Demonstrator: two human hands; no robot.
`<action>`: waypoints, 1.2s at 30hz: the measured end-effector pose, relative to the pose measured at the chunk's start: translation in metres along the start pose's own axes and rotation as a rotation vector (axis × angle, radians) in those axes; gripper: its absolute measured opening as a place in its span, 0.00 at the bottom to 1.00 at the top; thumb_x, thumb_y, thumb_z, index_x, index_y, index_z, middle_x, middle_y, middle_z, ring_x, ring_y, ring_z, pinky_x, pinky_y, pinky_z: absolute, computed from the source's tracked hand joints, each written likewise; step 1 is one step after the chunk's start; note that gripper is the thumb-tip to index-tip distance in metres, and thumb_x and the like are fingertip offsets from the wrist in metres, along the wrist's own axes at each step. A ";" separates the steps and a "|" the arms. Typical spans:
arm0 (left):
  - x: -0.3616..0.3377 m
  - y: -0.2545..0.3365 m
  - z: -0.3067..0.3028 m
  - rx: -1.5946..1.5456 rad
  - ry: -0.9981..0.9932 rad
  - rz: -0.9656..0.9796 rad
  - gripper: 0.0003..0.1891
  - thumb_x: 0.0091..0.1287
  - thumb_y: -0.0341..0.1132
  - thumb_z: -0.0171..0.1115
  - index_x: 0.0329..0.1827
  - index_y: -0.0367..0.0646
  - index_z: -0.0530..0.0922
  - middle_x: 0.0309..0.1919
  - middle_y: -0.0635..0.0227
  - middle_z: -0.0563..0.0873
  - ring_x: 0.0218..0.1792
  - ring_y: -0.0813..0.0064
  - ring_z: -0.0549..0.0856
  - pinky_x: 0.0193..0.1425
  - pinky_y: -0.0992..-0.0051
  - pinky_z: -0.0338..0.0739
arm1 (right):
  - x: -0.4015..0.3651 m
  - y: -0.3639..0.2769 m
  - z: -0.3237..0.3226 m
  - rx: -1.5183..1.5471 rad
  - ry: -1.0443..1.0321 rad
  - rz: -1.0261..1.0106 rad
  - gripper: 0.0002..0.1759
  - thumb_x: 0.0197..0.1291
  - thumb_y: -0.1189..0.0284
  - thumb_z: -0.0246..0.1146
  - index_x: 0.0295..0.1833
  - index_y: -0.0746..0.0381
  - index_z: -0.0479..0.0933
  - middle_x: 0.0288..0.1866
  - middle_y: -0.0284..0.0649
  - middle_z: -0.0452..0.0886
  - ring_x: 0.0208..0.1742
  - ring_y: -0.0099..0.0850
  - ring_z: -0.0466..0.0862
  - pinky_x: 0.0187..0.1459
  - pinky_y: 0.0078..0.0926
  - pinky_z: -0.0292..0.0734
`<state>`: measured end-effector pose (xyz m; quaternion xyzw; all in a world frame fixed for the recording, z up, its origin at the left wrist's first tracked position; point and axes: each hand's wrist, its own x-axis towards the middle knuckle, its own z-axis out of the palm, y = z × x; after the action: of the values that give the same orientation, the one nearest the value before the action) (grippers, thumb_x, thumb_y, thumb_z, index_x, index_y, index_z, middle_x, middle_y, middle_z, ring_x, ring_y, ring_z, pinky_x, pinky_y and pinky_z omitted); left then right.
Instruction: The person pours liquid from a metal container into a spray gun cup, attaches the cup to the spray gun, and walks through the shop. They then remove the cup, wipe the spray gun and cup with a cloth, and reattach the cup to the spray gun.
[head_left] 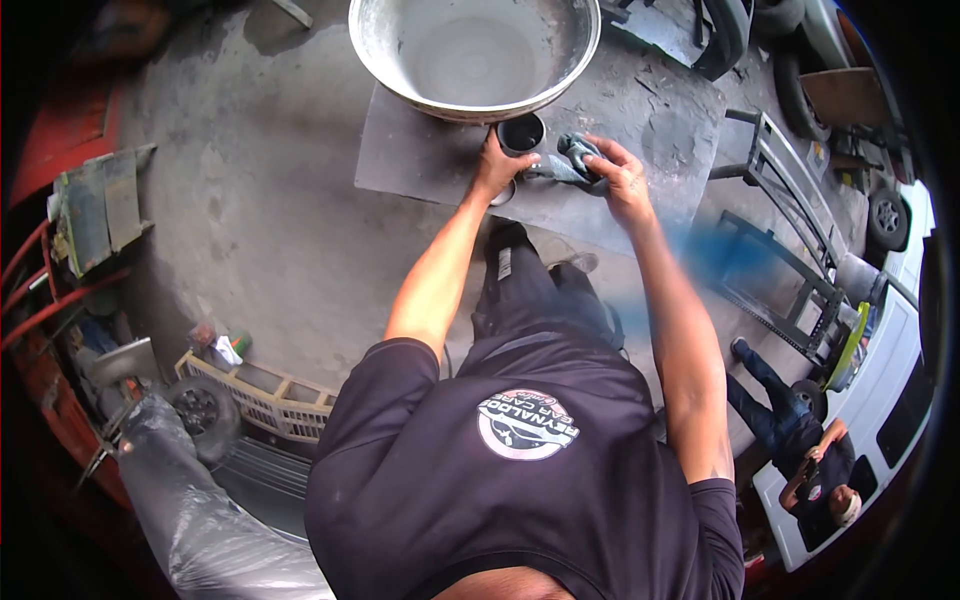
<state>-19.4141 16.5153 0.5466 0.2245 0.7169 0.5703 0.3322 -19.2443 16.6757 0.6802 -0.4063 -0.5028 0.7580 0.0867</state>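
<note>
My left hand (492, 168) is closed around a black cup (521, 134), whose open mouth faces up. Fingers of my right hand (620, 178) pinch a crumpled grey-blue rag (578, 152), and part of it trails left toward the cup. Just under my left hand, a small round container (503, 193) is partly covered by the hand and wrist. Beyond both hands stands a large, wide metal basin (368, 58), its inside stained grey-white. A flat grey tabletop (420, 150) lies beneath the cup and the rag.
Black metal frames (800, 190) stand at the right, near a white vehicle (850, 400) and another person (815, 470). To the left are a slatted wooden crate (270, 405), a wheel (203, 412) and plastic-wrapped parts (190, 500). Car body parts (690, 35) lie beyond the tabletop.
</note>
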 end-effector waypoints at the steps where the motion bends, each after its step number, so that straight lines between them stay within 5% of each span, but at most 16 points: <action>1: 0.000 0.002 0.000 -0.045 0.001 -0.002 0.44 0.52 0.35 0.90 0.72 0.37 0.75 0.63 0.58 0.89 0.63 0.66 0.87 0.71 0.65 0.80 | -0.002 0.002 -0.003 0.039 0.003 0.006 0.22 0.67 0.76 0.71 0.67 0.65 0.86 0.55 0.34 0.90 0.53 0.23 0.86 0.58 0.23 0.78; 10: -0.005 -0.019 -0.008 -0.066 -0.084 -0.035 0.38 0.54 0.33 0.85 0.69 0.35 0.79 0.63 0.55 0.89 0.65 0.63 0.87 0.72 0.64 0.79 | -0.035 0.016 -0.033 0.240 -0.009 0.007 0.25 0.69 0.77 0.69 0.71 0.68 0.80 0.62 0.42 0.89 0.58 0.32 0.90 0.62 0.33 0.86; 13: -0.016 -0.038 -0.020 0.363 0.058 -0.050 0.31 0.63 0.33 0.74 0.71 0.37 0.79 0.63 0.45 0.88 0.66 0.47 0.86 0.72 0.56 0.79 | -0.050 0.020 -0.044 0.306 0.026 0.021 0.23 0.68 0.77 0.71 0.68 0.67 0.82 0.58 0.39 0.90 0.56 0.28 0.89 0.59 0.29 0.85; 16: -0.046 -0.033 -0.025 0.693 0.027 -0.079 0.27 0.64 0.32 0.72 0.67 0.36 0.82 0.65 0.42 0.86 0.68 0.44 0.84 0.72 0.54 0.79 | -0.067 0.024 -0.054 0.352 0.032 0.019 0.23 0.69 0.78 0.70 0.68 0.67 0.82 0.59 0.40 0.89 0.56 0.29 0.89 0.60 0.30 0.85; 21: -0.065 -0.095 -0.018 0.859 0.137 0.183 0.19 0.66 0.27 0.65 0.61 0.39 0.84 0.56 0.46 0.87 0.62 0.44 0.84 0.67 0.51 0.80 | -0.101 0.031 -0.063 0.438 0.058 0.026 0.21 0.68 0.79 0.70 0.66 0.66 0.82 0.58 0.39 0.89 0.56 0.29 0.89 0.61 0.31 0.85; 23: -0.060 -0.074 -0.025 0.678 -0.058 0.009 0.12 0.66 0.27 0.64 0.52 0.38 0.83 0.52 0.47 0.87 0.57 0.44 0.85 0.63 0.50 0.80 | -0.112 0.034 -0.065 0.447 0.049 0.020 0.21 0.67 0.78 0.71 0.65 0.66 0.83 0.56 0.38 0.90 0.55 0.28 0.89 0.61 0.30 0.85; 27: -0.074 -0.034 -0.009 0.492 -0.005 0.037 0.07 0.67 0.28 0.61 0.46 0.38 0.81 0.45 0.50 0.87 0.50 0.46 0.87 0.56 0.50 0.81 | -0.135 0.036 -0.066 0.495 0.063 -0.012 0.21 0.66 0.78 0.71 0.65 0.65 0.83 0.56 0.38 0.90 0.55 0.27 0.89 0.60 0.30 0.85; 30: -0.096 0.021 0.023 0.164 -0.066 -0.018 0.08 0.71 0.29 0.63 0.49 0.39 0.81 0.37 0.61 0.87 0.39 0.67 0.87 0.49 0.65 0.82 | -0.155 0.036 -0.060 0.492 0.101 -0.068 0.23 0.66 0.78 0.70 0.67 0.66 0.83 0.57 0.38 0.90 0.56 0.27 0.88 0.61 0.29 0.84; 33: -0.103 0.072 0.068 -0.282 -0.142 -0.014 0.05 0.75 0.24 0.61 0.48 0.40 0.83 0.38 0.75 0.85 0.39 0.84 0.82 0.45 0.76 0.78 | -0.184 0.012 -0.048 0.232 0.215 -0.226 0.25 0.67 0.80 0.66 0.69 0.67 0.84 0.62 0.39 0.89 0.58 0.25 0.87 0.63 0.25 0.81; 36: -0.108 0.107 0.107 -0.507 -0.227 -0.092 0.09 0.78 0.23 0.61 0.54 0.42 0.86 0.40 0.76 0.86 0.41 0.85 0.83 0.48 0.80 0.78 | -0.210 -0.008 -0.046 0.059 0.339 -0.269 0.24 0.67 0.81 0.65 0.68 0.69 0.84 0.63 0.38 0.89 0.56 0.26 0.88 0.62 0.25 0.82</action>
<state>-19.2680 16.5379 0.6601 0.1640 0.5190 0.6871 0.4813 -19.0771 16.5980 0.7907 -0.4544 -0.5082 0.6750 0.2823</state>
